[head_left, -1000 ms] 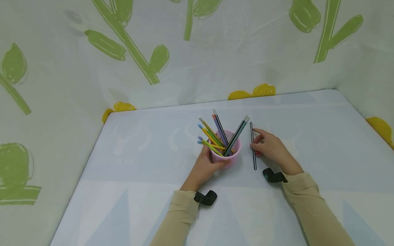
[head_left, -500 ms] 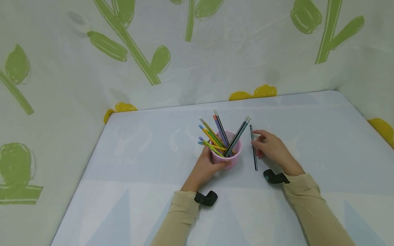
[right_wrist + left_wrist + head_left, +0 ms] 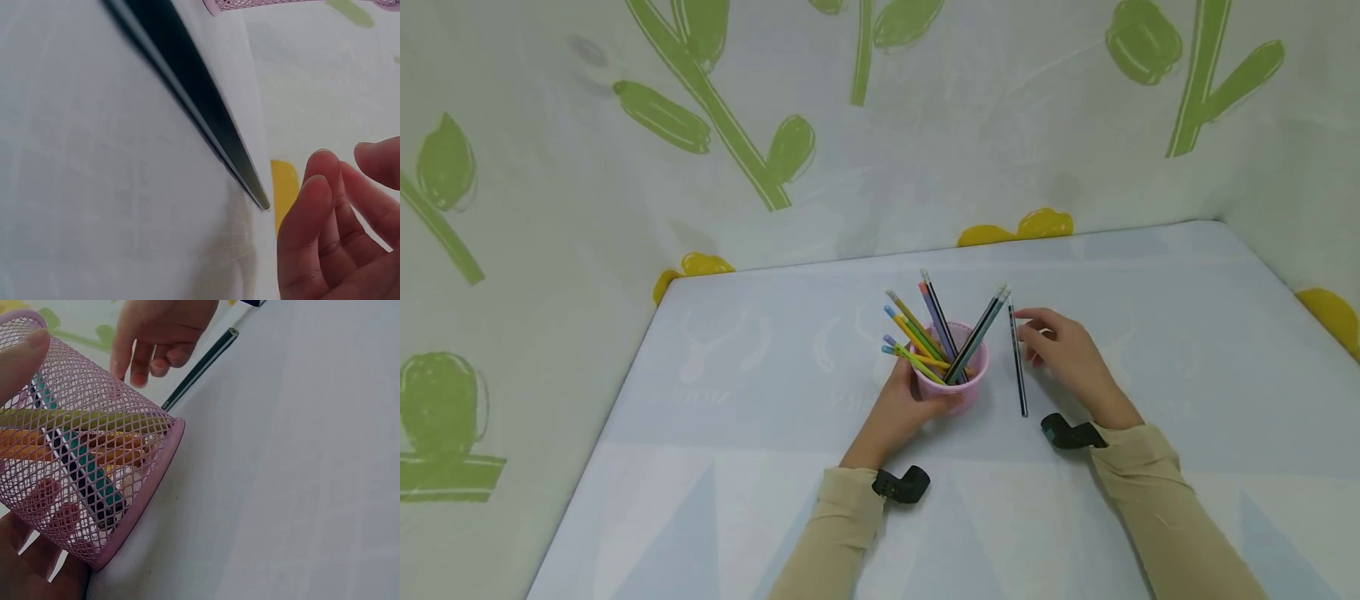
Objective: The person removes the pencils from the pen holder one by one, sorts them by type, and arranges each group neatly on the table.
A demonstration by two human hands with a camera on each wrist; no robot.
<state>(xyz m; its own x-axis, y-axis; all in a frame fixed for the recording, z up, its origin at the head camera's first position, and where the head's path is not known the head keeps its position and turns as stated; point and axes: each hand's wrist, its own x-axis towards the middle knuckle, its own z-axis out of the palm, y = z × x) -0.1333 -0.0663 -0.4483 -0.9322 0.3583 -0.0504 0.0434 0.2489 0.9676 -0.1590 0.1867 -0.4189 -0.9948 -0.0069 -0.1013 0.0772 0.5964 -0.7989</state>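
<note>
My left hand (image 3: 901, 408) holds a pink mesh pencil cup (image 3: 974, 392) around its side, thumb at the front. In the left wrist view, the thumb (image 3: 24, 362) lies near the cup's rim and more fingers curve under the mesh (image 3: 94, 375). Several pencils (image 3: 976, 337) lean out of the cup, yellow, green, purple and dark striped. A dark striped pencil (image 3: 1019, 379) lies on the table right of the cup. Beside it is my right hand (image 3: 1066, 354), fingers bent loosely with nothing between them. The right wrist view shows this pencil (image 3: 194, 87) apart from the fingertips (image 3: 317, 187).
A pale cloth with blue patterns covers the table (image 3: 745, 417). Behind it stands a light wall or curtain (image 3: 925, 150) printed with green plants and yellow shapes. Black wrist cameras (image 3: 902, 484) sit at both cuffs.
My right hand has let go of the dark striped pencil, and its fingers have drawn slightly away to the right. The left hand and the cup stay put.
</note>
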